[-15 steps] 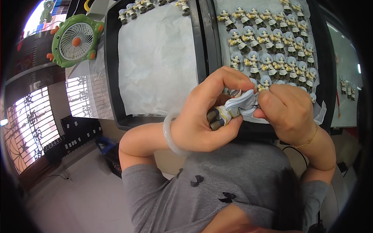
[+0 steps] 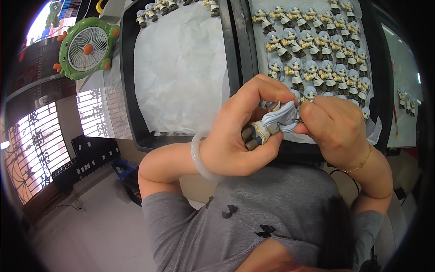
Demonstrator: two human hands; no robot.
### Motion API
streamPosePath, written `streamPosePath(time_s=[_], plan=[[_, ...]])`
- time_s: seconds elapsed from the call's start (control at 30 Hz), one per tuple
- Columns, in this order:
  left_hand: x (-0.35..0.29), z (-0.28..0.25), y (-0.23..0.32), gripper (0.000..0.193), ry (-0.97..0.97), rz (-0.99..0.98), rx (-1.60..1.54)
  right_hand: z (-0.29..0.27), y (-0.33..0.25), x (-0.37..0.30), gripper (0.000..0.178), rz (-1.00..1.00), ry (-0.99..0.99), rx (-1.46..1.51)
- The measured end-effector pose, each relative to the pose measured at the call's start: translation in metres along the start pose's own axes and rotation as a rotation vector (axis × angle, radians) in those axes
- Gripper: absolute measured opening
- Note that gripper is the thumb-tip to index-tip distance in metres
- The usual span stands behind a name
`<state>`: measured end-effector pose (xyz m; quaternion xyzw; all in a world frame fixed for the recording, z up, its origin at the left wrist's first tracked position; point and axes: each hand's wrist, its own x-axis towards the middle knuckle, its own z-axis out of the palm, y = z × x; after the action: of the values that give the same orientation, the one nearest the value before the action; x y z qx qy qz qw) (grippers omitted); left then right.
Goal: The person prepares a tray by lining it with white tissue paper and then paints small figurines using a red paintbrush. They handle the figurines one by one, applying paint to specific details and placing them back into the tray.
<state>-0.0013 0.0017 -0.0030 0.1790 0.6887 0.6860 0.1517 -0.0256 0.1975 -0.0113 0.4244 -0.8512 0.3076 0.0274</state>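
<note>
My left hand (image 2: pixel 240 131) is closed around a small figurine (image 2: pixel 274 124) with pale blue hair, a white outfit with gold trim and dark boots. It lies tilted, boots toward my left palm and the hair toward my right hand. The fingers of my right hand (image 2: pixel 335 129) are pinched together right at the hair. A thin dark bit shows between those fingertips and the head; what it is cannot be made out. The figurine's face is turned away from view.
A black tray (image 2: pixel 129 90) lined with white paper stands at the left, several figurines (image 2: pixel 161 7) along its far edge. The right tray (image 2: pixel 380 90) holds rows of similar figurines. A green fan (image 2: pixel 88 47) stands at far left. More figurines (image 2: pixel 408 103) lie at far right.
Both hands keep their hold at nearly the same place. The figurine has turned slightly in my left hand, and my view has shifted a little.
</note>
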Motion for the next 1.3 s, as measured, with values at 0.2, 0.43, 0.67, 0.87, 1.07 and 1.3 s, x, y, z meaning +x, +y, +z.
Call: streamPosePath(time_s=[0.2, 0.43, 0.67, 0.87, 1.07, 1.3], plan=[[0.000, -0.001, 0.000, 0.042, -0.042, 0.043, -0.013, 0.003, -0.002, 0.000, 0.024, 0.050, 0.035, 0.062], [0.007, -0.002, 0.018, 0.039, 0.012, -0.280, -0.291, -0.002, 0.004, 0.002, 0.027, 0.058, 0.060, 0.137], [0.010, -0.007, 0.022, 0.040, 0.016, -0.440, -0.515, -0.010, 0.010, 0.004, 0.016, -0.031, 0.194, 0.305], [0.014, -0.007, 0.017, 0.043, 0.010, -0.417, -0.531, -0.016, 0.006, 0.002, 0.027, -0.089, 0.110, 0.154], [0.010, -0.007, 0.016, 0.049, 0.007, -0.511, -0.552, -0.013, 0.004, 0.001, 0.036, -0.061, 0.110, 0.149], [0.009, -0.007, 0.013, 0.048, 0.010, -0.486, -0.567, -0.009, 0.000, 0.000, 0.038, -0.007, 0.115, 0.139]])
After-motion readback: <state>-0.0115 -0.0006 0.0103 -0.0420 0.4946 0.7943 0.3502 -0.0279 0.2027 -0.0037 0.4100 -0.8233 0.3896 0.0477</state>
